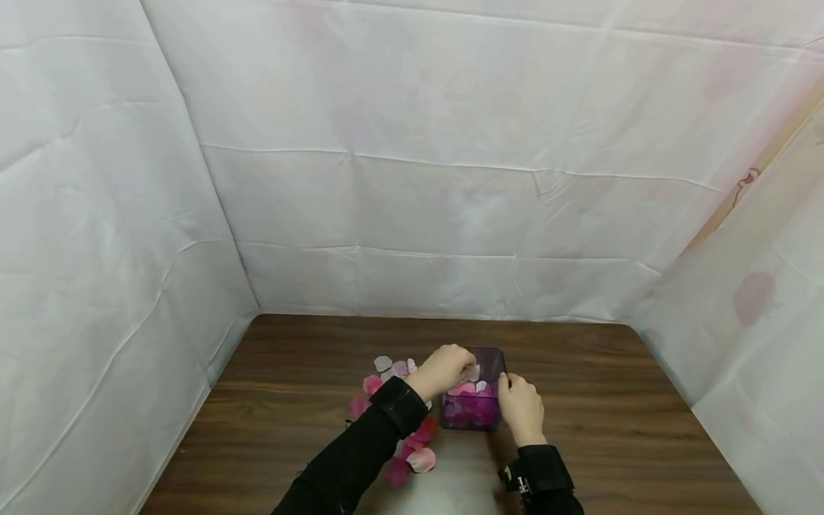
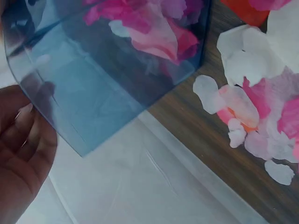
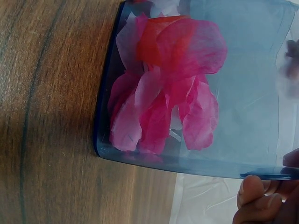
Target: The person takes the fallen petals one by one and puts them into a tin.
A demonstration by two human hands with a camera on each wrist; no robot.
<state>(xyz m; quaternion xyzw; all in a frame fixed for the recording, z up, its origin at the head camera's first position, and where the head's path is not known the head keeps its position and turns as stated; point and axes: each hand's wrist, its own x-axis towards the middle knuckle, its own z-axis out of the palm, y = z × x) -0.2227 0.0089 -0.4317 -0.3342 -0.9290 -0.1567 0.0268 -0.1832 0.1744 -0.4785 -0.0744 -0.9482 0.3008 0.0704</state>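
Observation:
A clear, purple-tinted plastic box (image 1: 473,413) stands on the table with pink, red and white flower petals (image 3: 187,51) inside. My right hand (image 1: 523,409) pinches the box's right rim; in the right wrist view its fingertips (image 3: 252,189) lie at the edge of the wall. Over the box's far left side, my left hand (image 1: 444,370) has its fingers bent down, with a pale petal (image 1: 473,373) at the fingertips. Through the clear wall, the left wrist view shows petals heaped in the box, with curled fingers (image 2: 35,135) beside its rim.
Loose petals (image 1: 421,460) in pink, white and red lie scattered left of the box, partly hidden under the left forearm. The brown wood-grain table (image 1: 618,400) meets white sheets (image 1: 444,214) at the back and sides. Black bands circle both wrists.

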